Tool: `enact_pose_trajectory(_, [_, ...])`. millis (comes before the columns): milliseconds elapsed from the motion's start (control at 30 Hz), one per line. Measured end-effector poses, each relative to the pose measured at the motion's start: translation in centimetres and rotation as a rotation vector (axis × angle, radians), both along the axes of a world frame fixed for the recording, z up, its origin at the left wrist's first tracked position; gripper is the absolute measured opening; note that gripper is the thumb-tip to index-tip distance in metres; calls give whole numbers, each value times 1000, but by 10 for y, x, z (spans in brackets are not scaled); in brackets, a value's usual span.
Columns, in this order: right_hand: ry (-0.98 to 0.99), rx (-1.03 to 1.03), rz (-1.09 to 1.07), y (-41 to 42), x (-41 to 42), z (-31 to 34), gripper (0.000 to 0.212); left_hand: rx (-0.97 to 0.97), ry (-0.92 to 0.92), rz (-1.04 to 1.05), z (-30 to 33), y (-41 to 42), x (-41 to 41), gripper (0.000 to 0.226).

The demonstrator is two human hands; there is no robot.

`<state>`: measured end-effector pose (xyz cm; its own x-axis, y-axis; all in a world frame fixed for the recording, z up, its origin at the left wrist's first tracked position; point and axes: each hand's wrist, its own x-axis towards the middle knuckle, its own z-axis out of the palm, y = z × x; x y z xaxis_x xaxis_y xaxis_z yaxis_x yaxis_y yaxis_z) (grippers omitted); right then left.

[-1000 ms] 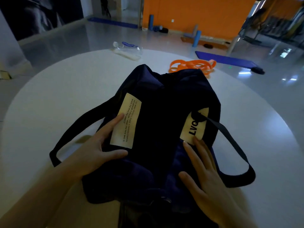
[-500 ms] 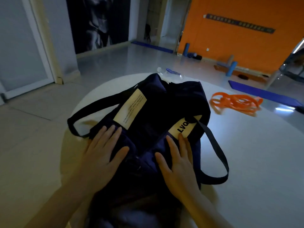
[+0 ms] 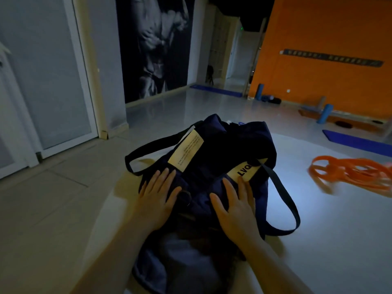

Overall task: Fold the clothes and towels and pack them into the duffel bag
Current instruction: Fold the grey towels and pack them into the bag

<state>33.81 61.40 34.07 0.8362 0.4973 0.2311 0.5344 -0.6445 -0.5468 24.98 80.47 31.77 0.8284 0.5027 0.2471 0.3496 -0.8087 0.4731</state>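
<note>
A dark navy duffel bag (image 3: pixel 222 149) with two cream labels lies on the round white table (image 3: pixel 331 219). Its black straps loop out to the left and right. My left hand (image 3: pixel 156 194) lies flat with straight fingers on the bag's near left part, just below the long label. My right hand (image 3: pixel 237 205) presses flat on the bag beside it, fingertips touching the "LVQ" label. Dark blue and grey fabric (image 3: pixel 182 257) bulges from the bag's near end between my forearms. What is inside the bag is hidden.
Orange resistance bands (image 3: pixel 352 174) lie on the table to the right of the bag. The table's left edge is close to my left arm, with tiled floor beyond. Blue mats and foam rollers (image 3: pixel 324 113) lie on the floor near the orange wall.
My view has swung up and to the left. Both hands have slid together onto the bag's middle and lie flat; the left moved off the long label.
</note>
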Motion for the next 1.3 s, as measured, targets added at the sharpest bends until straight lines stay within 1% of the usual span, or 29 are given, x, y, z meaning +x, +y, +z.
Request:
enact_pose_trajectory(100, [4,5,10,4,15,-1,63,36,-15,11,-5,5,10,86])
enact_pose_trajectory(200, [-23,35,28,5,24,-5,67,62,-27,2,-8,6,13,83])
enact_pose_trajectory(300, [-141,94,10,1,20,-15,68,89,-37,-16,-8,7,10,82])
enact_pose_trajectory(400, [-308,44,-34,-11,5,-26,61,75,-81,-46,-8,9,8,81])
enact_pose_trajectory(500, [-366,-33,-67,-33,-13,-30,58,32,-131,-71,-6,12,9,81])
enact_pose_trajectory(567, [-358,-91,-48,-51,-29,-37,58,23,-173,-65,-1,11,9,79])
enact_pose_trajectory(667, [-280,-146,-29,-85,-56,-47,59,-10,-216,-48,9,-2,-1,65])
enact_pose_trajectory(767, [-173,-173,-37,-117,-87,-39,65,99,-287,-56,9,-26,-24,58])
enact_pose_trajectory(867, [-76,-255,-44,-140,-112,-26,79,132,-282,-76,9,-55,-55,59])
enact_pose_trajectory(900, [-68,-268,-51,-146,-121,-22,81,151,-279,-102,11,-66,-65,60])
enact_pose_trajectory(933, [-63,-266,-60,-151,-129,-18,78,188,-286,-131,10,-75,-75,60])
enact_pose_trajectory(1000, [-53,-255,-73,-163,-144,-14,61,226,-304,-190,12,-96,-91,60])
enact_pose_trajectory(1067, [-69,-246,-64,-178,-160,-14,51,160,-329,-280,14,-122,-103,55])
enact_pose_trajectory(1133, [-76,-236,-36,-198,-174,-16,48,90,-335,-432,14,-159,-114,48])
enact_pose_trajectory(1200, [-64,-212,-15,-225,-191,-16,45,72,-285,-607,14,-202,-127,44])
enact_pose_trajectory(1267, [-60,-194,-42,-261,-211,-17,43,69,-246,-773,13,-247,-139,44])
enact_pose_trajectory(1300, [-54,-211,-76,-281,-223,-16,43,54,-240,-850,13,-271,-145,47])
